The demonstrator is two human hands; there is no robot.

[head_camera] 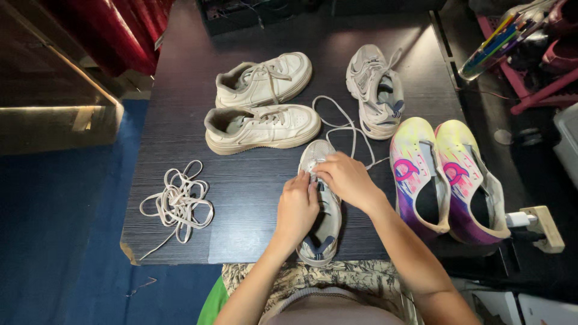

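Gripping grey sneaker [321,207] on worktop [241,180]: left hand [296,207] and right hand [344,179], fingers pinching its white lace [346,126] near the toe.

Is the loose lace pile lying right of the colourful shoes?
No, the loose lace pile lies near the table's left edge, far left of the colourful shoes.

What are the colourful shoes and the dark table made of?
The colourful shoes look like smooth, slightly shiny synthetic, maybe plastic-coated: light glints off the printed yellow, pink and purple. The table looks like dark wood-grain laminate or wood, with fine streaks and a soft sheen.
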